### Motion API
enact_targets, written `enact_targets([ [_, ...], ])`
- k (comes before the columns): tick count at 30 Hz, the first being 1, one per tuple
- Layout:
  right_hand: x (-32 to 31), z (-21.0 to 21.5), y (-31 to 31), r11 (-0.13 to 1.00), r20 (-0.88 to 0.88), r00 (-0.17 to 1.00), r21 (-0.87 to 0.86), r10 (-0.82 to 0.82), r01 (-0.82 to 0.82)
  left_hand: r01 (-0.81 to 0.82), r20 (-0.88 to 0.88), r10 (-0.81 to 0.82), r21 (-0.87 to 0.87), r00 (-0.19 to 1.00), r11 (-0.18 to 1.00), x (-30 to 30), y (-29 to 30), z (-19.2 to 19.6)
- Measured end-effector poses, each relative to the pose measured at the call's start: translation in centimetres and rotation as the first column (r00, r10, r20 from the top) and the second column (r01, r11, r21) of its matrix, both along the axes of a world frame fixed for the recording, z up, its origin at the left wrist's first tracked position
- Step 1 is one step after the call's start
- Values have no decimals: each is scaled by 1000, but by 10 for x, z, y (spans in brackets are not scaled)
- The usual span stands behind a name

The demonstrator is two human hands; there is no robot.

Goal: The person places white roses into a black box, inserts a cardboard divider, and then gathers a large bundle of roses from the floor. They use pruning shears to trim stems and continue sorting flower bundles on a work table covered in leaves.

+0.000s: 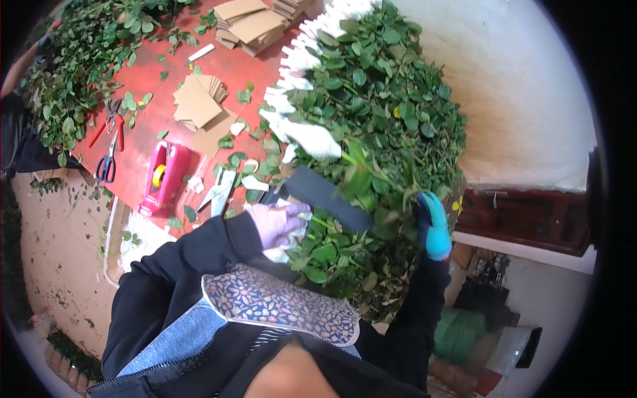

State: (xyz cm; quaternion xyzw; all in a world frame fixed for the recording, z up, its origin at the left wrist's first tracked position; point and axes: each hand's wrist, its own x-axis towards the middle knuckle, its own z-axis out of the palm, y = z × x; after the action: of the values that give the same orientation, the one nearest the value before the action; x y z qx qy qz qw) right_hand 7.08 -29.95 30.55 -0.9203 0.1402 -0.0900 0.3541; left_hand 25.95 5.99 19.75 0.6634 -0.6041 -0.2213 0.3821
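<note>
My left hand (273, 225), in a pale purple glove, is closed over the white-wrapped end of a leafy bunch (324, 255) close to my body. Leaves spread right from that wrap. My right hand (433, 227), in a teal and dark blue glove, is at the right side of the foliage, its fingers stretched upward along the leaves; part of the palm side is hidden. Between the hands lies a dark grey oblong pad (328, 199), partly covered by leaves. Beyond it, another bunch with a white wrap (310, 138) lies with its green leaves slightly blurred.
A long pile of white-wrapped leafy bunches (385, 86) runs to the back. On the red table (149, 69) are a pink tape dispenser (162, 179), blue-handled scissors (107, 162), red-handled pruners (114, 123) and cardboard pieces (199, 103). Loose foliage (73, 86) and another person's arm (20, 66) are at left.
</note>
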Motion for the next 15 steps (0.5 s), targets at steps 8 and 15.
enact_targets([
  [8, -73, -41, 50, 894, -351, 936, -412, 25, -178, 11, -14, -11, 45, 1000, 999, 14, -2, -7],
  [15, -67, -24, 86, 703, -546, 796, -672, -260, -231, 103, -90, -90, 149, 992, 983, 14, -8, -3],
])
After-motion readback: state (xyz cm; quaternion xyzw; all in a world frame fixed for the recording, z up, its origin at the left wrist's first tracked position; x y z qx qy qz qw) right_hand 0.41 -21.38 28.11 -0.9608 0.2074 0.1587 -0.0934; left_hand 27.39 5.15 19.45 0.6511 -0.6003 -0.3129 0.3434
